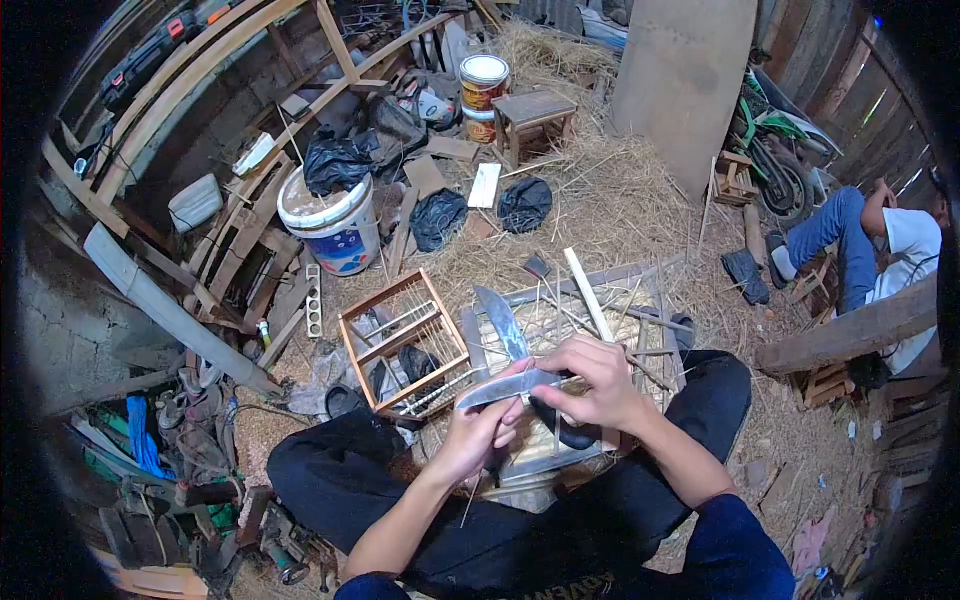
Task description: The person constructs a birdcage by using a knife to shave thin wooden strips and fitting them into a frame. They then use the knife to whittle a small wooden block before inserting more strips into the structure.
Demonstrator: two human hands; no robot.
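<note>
Watching from my end, I get the R hand (597, 385) closed round the grip end of a knife (508, 388), blade lying crosswise w/ its tip twd the wooden cage (400, 336). The L hand (470, 438) has fingers curled in close by the blade; can't tell what, if anything, they pinch, as the knife hides part of that spot. Knife is just R of the cage, above the work board (472, 335).

Board's L edge is near the cage's R side. Over it I see a 2nd blade (505, 325), broad & bluish-grey; can't tell if it touches the board. Farther R of the cage: a pale stick (588, 293) & some thin sticks (662, 320). Dark-trousered legs (335, 455) are bent round the board, L knee on the cage's near side.

Beyond the cage, a bit L: big white bucket (330, 235) w/ a black bag (335, 165) on top. Well beyond, twd R: small wooden stool (535, 108) & stacked tubs (484, 92). Straw (640, 200) covers floor beyond & R of the cage. Well off to its R sits another person (910, 240), blue trousers, pale top.
</note>
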